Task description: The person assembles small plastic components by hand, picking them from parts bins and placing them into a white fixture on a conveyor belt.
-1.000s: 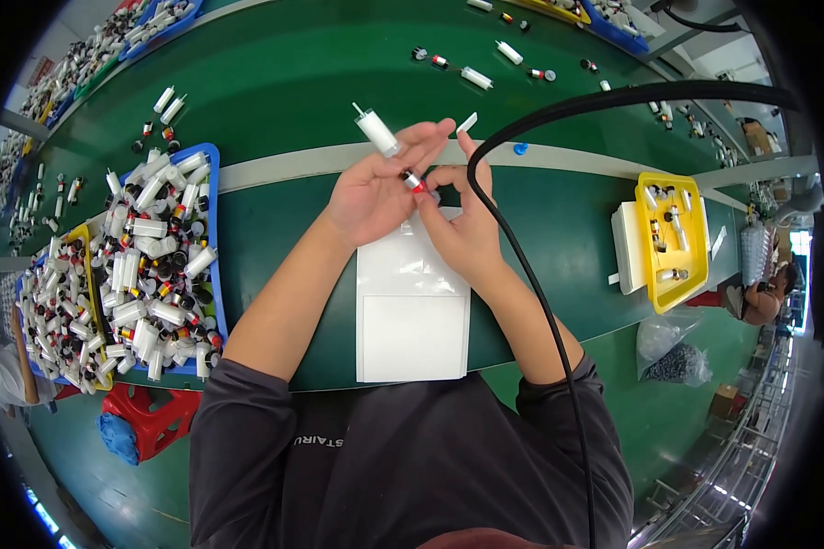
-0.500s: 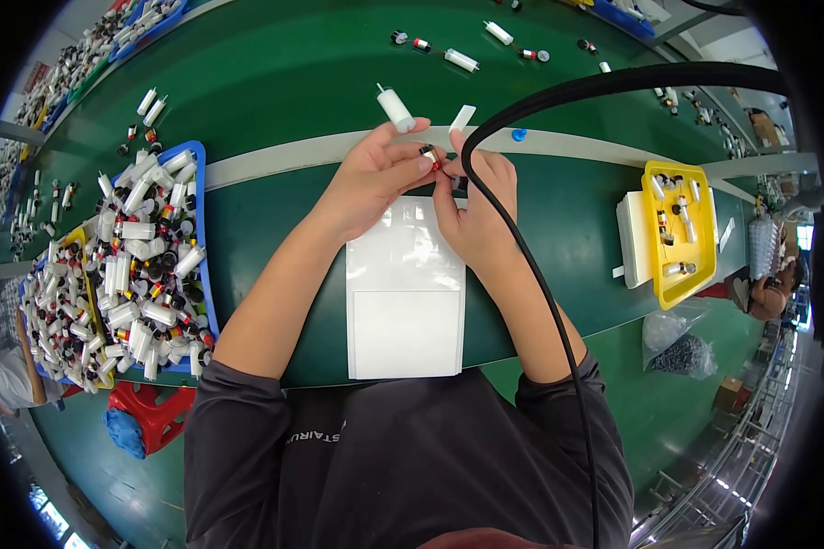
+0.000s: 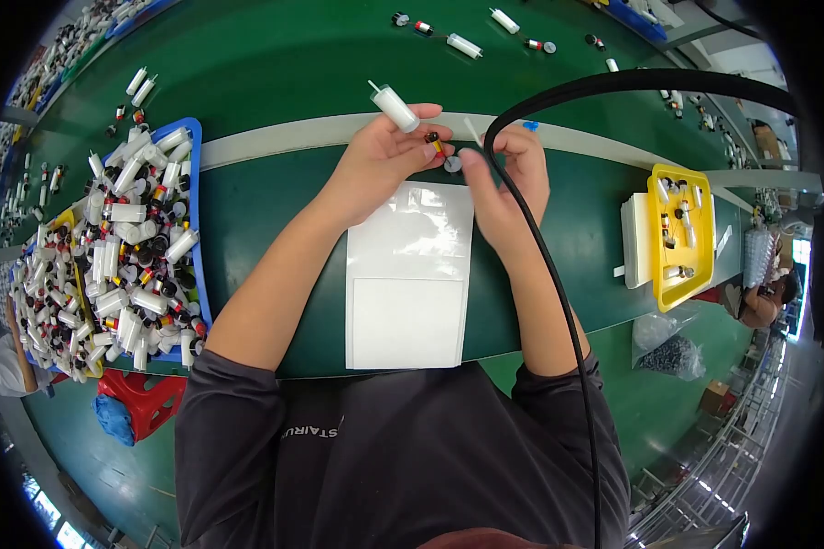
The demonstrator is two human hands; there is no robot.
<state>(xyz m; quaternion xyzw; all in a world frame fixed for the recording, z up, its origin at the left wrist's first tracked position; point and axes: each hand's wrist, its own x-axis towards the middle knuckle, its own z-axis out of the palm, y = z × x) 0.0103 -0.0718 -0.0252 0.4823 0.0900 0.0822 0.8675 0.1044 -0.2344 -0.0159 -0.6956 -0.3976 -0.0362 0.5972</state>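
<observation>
Well, a smooth green bench (image 3: pixel 256 201) crosses the room; a blue rectangular plastic tray (image 3: pixel 195 174) stands left of a glossy white sheet (image 3: pixel 407 320). Beyond that sheet, the right hand (image 3: pixel 526 169) curls behind a cable, clamped or not I can't tell; the left hand (image 3: pixel 373 174) grips a white plastic cylinder (image 3: pixel 395 107), probably light, stiff, slippery, best held round its barrel, and pinches a small red-yellow-black piece (image 3: pixel 437 145).

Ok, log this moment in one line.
Left hand: holds white cylinder, small banded part | Right hand: near thin white strip, grip unclear | Grey disc between hands | Rest: blue bin left, yellow tray right
</observation>
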